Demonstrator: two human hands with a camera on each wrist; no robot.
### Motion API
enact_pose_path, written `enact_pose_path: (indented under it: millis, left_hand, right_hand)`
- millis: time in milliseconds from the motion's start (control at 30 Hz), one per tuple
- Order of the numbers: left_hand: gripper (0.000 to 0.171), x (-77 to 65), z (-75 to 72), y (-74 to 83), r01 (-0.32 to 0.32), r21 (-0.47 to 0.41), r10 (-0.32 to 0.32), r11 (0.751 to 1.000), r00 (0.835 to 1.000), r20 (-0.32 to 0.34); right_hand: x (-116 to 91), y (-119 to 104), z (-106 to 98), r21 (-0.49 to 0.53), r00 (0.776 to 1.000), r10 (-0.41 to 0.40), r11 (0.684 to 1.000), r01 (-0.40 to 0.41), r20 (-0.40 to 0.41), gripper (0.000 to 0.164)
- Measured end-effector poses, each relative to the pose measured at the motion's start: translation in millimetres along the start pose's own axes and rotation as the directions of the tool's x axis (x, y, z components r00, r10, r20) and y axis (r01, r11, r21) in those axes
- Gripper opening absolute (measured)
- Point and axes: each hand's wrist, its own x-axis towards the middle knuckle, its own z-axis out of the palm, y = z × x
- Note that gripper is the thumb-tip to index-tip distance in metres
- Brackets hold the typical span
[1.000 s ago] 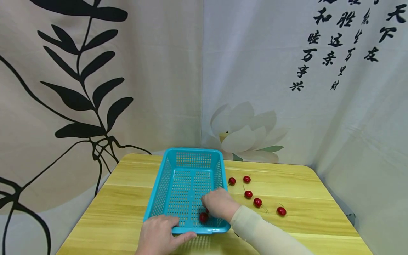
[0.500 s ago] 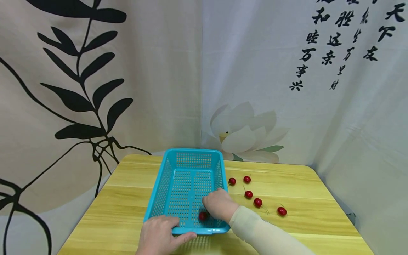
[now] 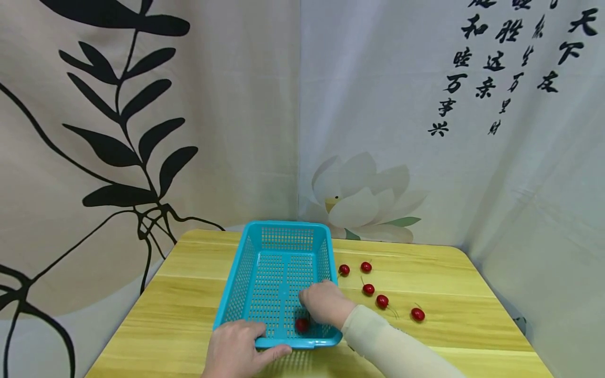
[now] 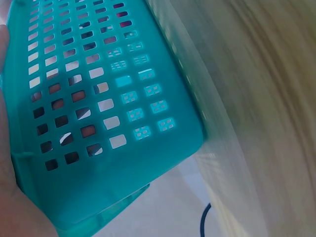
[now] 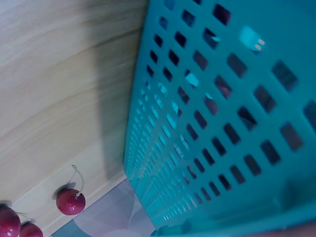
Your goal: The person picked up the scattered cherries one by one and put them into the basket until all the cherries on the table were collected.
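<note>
One cherry point(image 3: 302, 325) could roll if the left hand point(image 3: 235, 346), pinching the basket's near rim point(image 3: 304, 343), tips it; the right hand point(image 3: 326, 303) inside hides its fingertips: cannot tell.

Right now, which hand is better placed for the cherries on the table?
Probably the right hand: it reaches over the basket's right side, nearest the five cherries on the table; the left hand grips the near left corner. Whether the right holds anything is hidden.
</note>
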Motion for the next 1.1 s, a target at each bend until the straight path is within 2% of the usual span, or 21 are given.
enact_pose_path:
  millis: [133,233,333,433,633,667,833,1000,1100]
  left_hand:
    - [0.066,0.7,-0.7,0.4,-0.001,0.006,0.001,1.000,1.000,0.011]
    - [0.066,0.8,-1.2,0.9,0.001,0.011,-0.001,1.000,1.000,0.015]
    - [0.066,0.8,-1.8,1.3,0.008,0.014,-0.009,1.000,1.000,0.027]
    - [0.066,0.6,-2.1,1.5,0.013,0.015,-0.013,1.000,0.999,0.039]
    - [0.066,0.0,-1.2,1.2,0.023,0.021,-0.024,1.000,0.998,0.059]
    - [0.066,0.0,-1.0,1.2,0.025,0.022,-0.027,0.999,0.998,0.064]
    - [0.067,-0.6,-0.2,1.6,0.027,0.027,-0.029,0.999,0.997,0.075]
    - [0.067,-0.6,0.1,1.3,0.023,0.019,-0.025,1.000,0.997,0.076]
    - [0.067,0.1,-0.1,0.2,0.015,0.014,-0.016,1.000,0.998,0.057]
  right_hand:
    - [-2.8,5.1,-5.2,0.184,1.000,0.006,0.983,-0.001,-0.025,0.024]
    - [-8.9,10.5,-11.1,0.271,0.993,-0.011,0.962,0.042,-0.116,0.021]
    - [-19.3,18.6,-18.4,0.285,0.968,-0.035,0.952,0.108,-0.250,0.016]
    - [-33.4,29.7,-25.3,0.294,0.939,-0.028,0.946,0.136,-0.344,0.015]
    - [-65.1,62.4,-27.9,0.298,0.887,0.081,0.952,0.066,-0.454,0.016]
    - [-71.9,69.0,-27.2,0.307,0.883,0.109,0.951,0.041,-0.457,0.016]
    - [-112.7,107.6,-21.0,0.416,0.884,0.283,0.902,-0.113,-0.373,0.014]
    - [-152.8,155.0,-6.4,0.446,0.849,0.410,0.862,-0.242,-0.332,0.013]
    - [-171.3,178.2,6.6,0.469,0.841,0.457,0.834,-0.290,-0.291,0.013]
